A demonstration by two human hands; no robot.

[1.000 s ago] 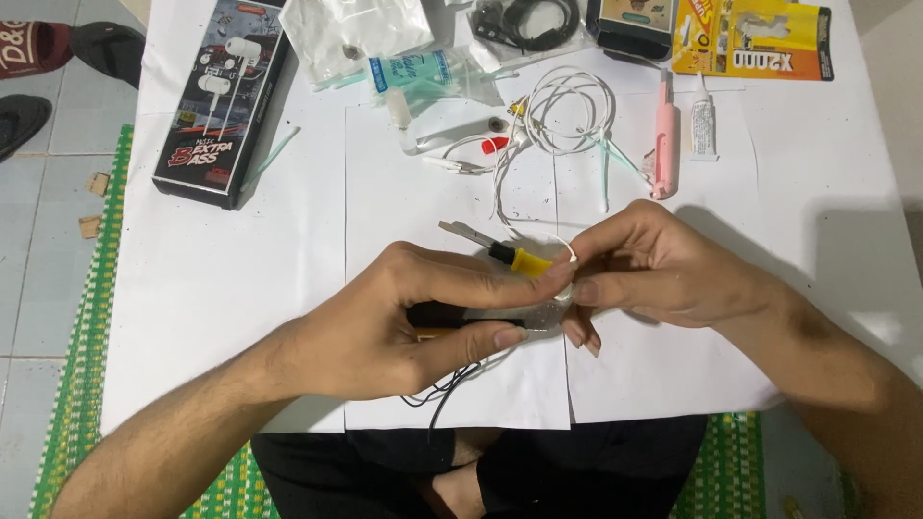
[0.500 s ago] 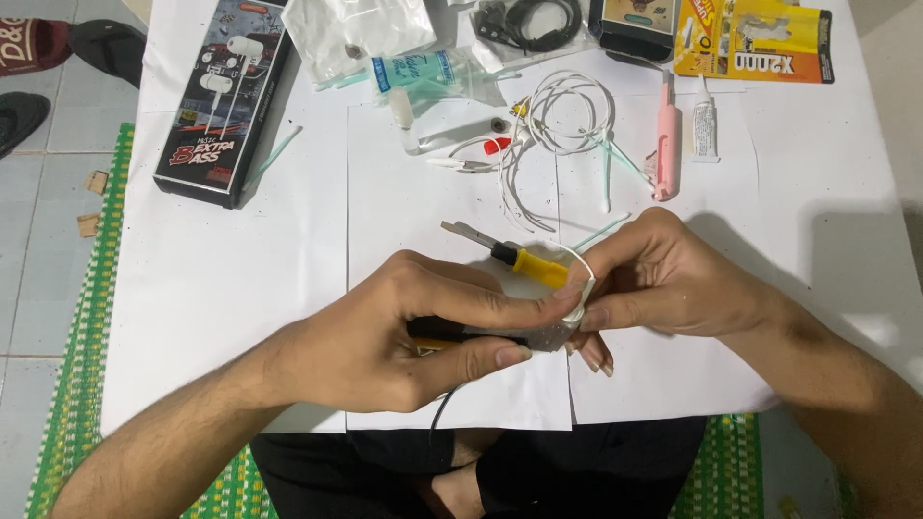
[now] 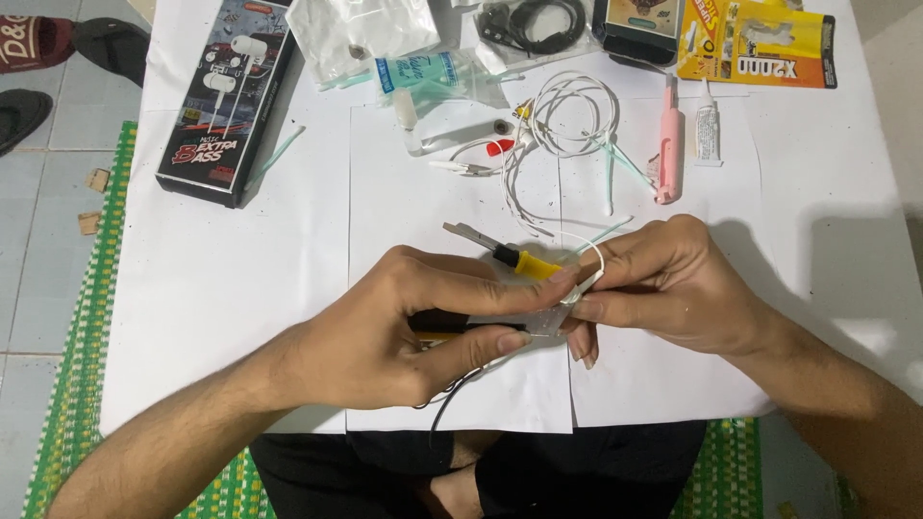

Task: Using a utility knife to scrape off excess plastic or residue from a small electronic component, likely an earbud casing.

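The left hand [image 3: 385, 332] and the right hand [image 3: 673, 288] meet over the middle sheet of white paper [image 3: 423, 221], near its front edge, with the fingertips of both touching. The left fingers are curled shut around a dark tool [image 3: 447, 322], thumb pressed along its underside; a black cord [image 3: 452, 399] trails from under that hand toward the paper's front edge. The right fingers are pinched closed on a thin white wire [image 3: 594, 258], which loops over the forefinger. Just behind the hands on the paper lies a small screwdriver [image 3: 510, 256] with a yellow handle, its tip pointing away and to the left.

Bare paper lies left of the hands as far as the table's left edge, and bare cloth to their right. Toward the paper's far edge things crowd together: a coil of white cable [image 3: 572, 120], a pink pen-shaped tool [image 3: 668, 144], a small glue tube [image 3: 708, 130] and a clear plastic bag [image 3: 361, 34]. Far left of the paper sits a black earphone box [image 3: 226, 106]; far right, a yellow card package [image 3: 760, 43].

The paper covers a low table draped in white cloth [image 3: 846, 192]. A green woven mat [image 3: 82, 365] lies under it on a pale tiled floor [image 3: 34, 202].
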